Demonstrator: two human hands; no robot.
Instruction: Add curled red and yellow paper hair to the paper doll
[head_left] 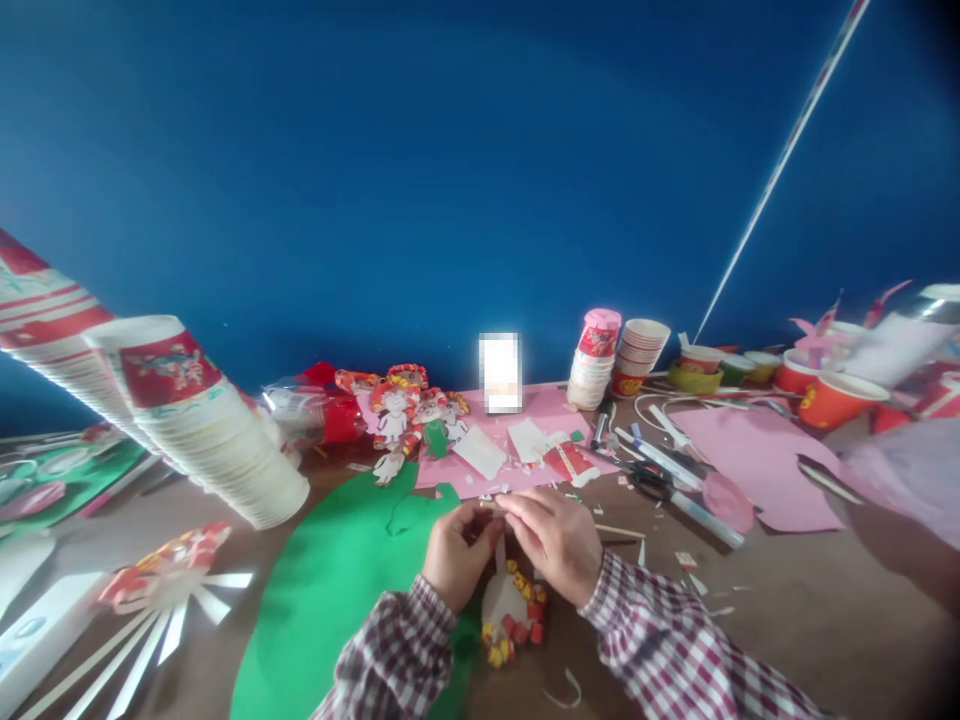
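Observation:
In the head view, a cut-open paper cup [501, 603] with curled red and yellow strips lies just below my hands. A narrow white paper strip [501, 558] runs up from it to my fingertips. My left hand [459, 552] is closed, thumb and fingers pinching the end of that strip. Bent over the same end is my right hand [556, 540], its fingertips together and touching the strip beside the left fingers. What lies right between the fingertips is mostly hidden. Under my left wrist spreads a green paper sheet [315, 600].
Tall stacks of paper cups [217, 430] lean at the left, near a cup cut into strips [161, 590]. Paper cut-out figures [394, 415] and pink paper [450, 478] sit behind my hands. Scissors [651, 478], pens and colored cups [840, 398] are at the right.

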